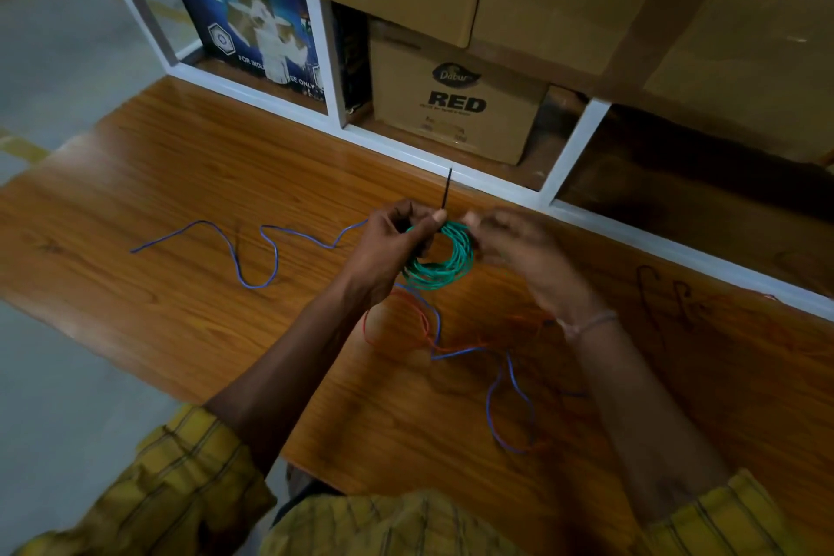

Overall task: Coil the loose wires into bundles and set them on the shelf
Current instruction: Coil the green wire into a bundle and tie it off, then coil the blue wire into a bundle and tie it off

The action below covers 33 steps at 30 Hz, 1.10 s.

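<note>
Wooden bench [180, 176] against white shelf [406, 154] | left hand [388, 248] pinches green coil [444, 260] and black tie [447, 190], keeping loops together | right hand [510, 239] blurred, grip unclear | blue wire [252, 248], red wire [392, 321] loose.

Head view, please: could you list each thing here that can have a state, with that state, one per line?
green wire: coiled into a bundle, held above the table
black tie: sticking up from the coil, pinched
blue wire: loose, uncoiled on the table
red wire: loose, uncoiled
left hand: grips coil and tie
right hand: blurred, at the coil's edge
</note>
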Each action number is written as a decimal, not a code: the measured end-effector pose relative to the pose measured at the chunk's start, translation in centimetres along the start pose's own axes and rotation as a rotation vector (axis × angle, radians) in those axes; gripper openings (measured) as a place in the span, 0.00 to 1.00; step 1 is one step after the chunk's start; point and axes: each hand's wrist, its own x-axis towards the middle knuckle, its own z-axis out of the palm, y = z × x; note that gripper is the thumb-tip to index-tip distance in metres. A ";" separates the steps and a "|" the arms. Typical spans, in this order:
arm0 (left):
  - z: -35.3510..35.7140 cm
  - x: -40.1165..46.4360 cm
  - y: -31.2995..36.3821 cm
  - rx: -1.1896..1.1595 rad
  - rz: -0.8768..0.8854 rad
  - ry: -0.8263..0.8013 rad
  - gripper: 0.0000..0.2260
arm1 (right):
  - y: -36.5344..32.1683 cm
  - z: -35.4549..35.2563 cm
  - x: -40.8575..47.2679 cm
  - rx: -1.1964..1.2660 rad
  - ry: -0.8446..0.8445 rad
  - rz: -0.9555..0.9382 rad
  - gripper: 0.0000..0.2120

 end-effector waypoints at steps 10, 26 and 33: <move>-1.4 10.4 -2.7 0.309 -0.095 0.077 0.12 | 4.8 0.6 11.1 0.198 0.341 0.195 0.12; -2.0 3.0 -4.6 0.620 0.059 -0.131 0.15 | 5.4 1.9 8.6 0.850 0.311 0.285 0.27; -5.1 -0.3 -2.4 0.578 0.137 -0.174 0.13 | 4.2 5.8 3.8 0.795 0.235 0.155 0.09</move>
